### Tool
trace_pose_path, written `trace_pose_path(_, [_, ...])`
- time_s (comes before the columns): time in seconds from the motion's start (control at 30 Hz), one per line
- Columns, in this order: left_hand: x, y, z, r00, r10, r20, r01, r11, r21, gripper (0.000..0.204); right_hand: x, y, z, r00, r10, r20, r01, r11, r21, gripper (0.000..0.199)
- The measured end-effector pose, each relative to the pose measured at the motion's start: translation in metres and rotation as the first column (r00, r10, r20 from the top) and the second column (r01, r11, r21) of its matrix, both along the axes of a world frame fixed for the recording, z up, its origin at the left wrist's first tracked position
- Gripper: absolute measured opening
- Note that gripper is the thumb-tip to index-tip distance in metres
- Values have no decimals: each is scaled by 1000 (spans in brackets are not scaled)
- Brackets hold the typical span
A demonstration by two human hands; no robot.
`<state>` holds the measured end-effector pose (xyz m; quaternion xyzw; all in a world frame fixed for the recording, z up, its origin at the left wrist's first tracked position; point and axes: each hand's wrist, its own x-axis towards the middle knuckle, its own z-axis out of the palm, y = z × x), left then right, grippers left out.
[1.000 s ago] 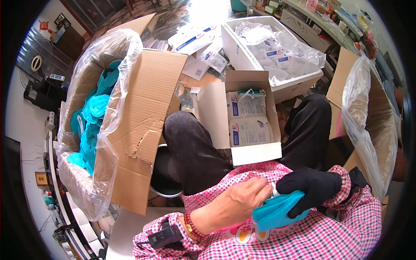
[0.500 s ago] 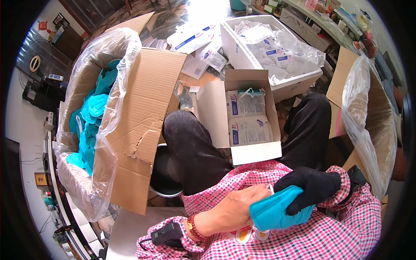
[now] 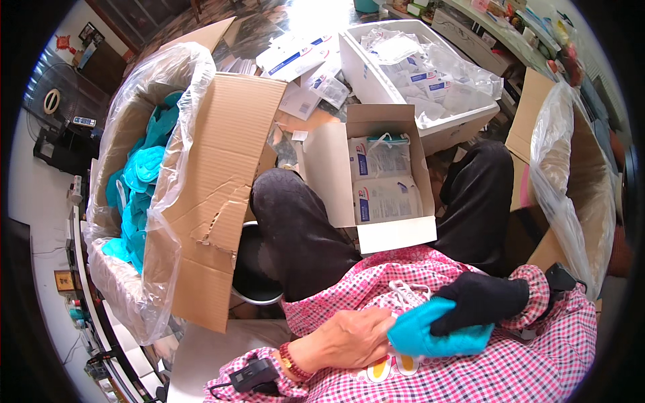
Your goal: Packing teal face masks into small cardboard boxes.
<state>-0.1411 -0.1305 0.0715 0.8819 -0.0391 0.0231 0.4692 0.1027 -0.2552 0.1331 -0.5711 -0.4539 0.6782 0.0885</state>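
The right hand (image 3: 480, 302), in a black glove, is closed on a blue mask (image 3: 430, 332), held low against the pink checked apron (image 3: 524, 369). The mask's left end is touched by the bare left hand (image 3: 349, 339).

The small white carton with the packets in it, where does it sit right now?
In the head view the small white carton rests open between the person's knees, centre frame, just in front of the big white bin.
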Motion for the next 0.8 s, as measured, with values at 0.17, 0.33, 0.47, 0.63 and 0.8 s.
trace_pose_path(0.17, [18,-27,-24,936,343,74,-292,878,-379,27,-5,16,6,993,-102,-52,105,992,74,45])
trace_pose_path(0.33, [30,-35,-47,975,224,6,-166,741,-651,39,-5,25,17,995,-15,-102,26,993,114,44])
trace_pose_path(0.47, [36,-23,-19,985,60,-163,-168,564,-809,53,-2,30,21,995,94,-43,-81,968,237,39])
trace_pose_path(0.63, [33,-20,-22,926,-38,-376,-318,459,-830,54,-3,24,10,992,110,-61,-90,961,260,38])
trace_pose_path(0.8, [25,-20,-27,932,-9,-362,-296,558,-776,53,-1,27,12,991,132,-15,-124,958,258,38])
